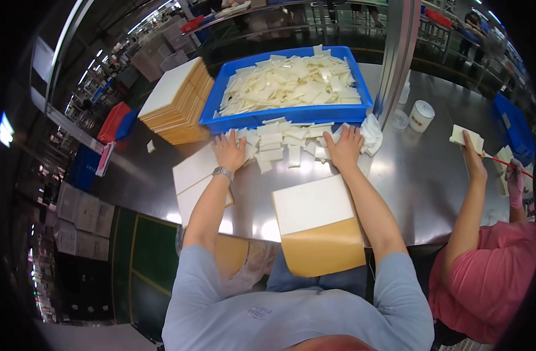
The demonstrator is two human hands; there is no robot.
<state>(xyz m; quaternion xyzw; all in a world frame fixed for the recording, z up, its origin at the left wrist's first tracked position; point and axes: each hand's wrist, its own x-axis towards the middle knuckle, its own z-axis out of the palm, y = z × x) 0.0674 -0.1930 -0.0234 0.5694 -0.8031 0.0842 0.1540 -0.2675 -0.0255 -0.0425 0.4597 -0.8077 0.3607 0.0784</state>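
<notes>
Many flat cream-coloured pieces lie loose on the metal table in front of a blue tray, which is heaped with more of them. My left hand rests at the left end of these loose pieces, fingers spread. At their right end is my right hand, also with its fingers apart, touching the nearest pieces. Neither hand grips anything. Close to my body, a white sheet lies with a tan backing sheet that hangs over the table edge. White panels lie partly under my left forearm.
A stack of white-topped tan boards stands left of the tray. Beside my right hand are a crumpled white cloth, a metal post and a white tub. A co-worker in a red shirt holds a cream piece and a red stick.
</notes>
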